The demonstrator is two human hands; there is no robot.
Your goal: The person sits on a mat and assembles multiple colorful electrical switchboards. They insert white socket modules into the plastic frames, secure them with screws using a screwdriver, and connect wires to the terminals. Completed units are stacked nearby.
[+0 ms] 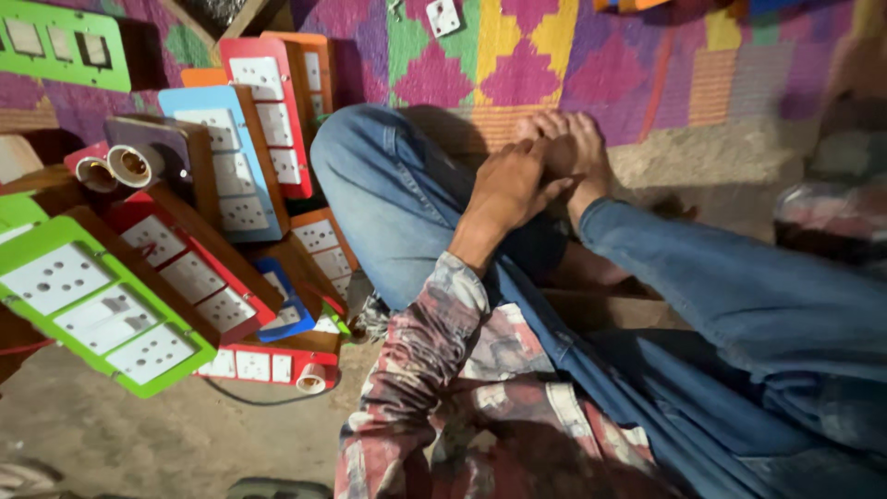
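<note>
Switchboards (199,268), long axes mostly slanting, lie heaped on the floor off to our left, well apart from our one visible hand (506,189), which rests empty and loosely curled on our foot (573,152); which hand we cannot tell.

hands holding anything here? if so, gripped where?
No tool or part is held. One hand rests on the person's own bare foot; which hand it is can't be told. The other hand is out of view. The switchboards lie untouched.
</note>
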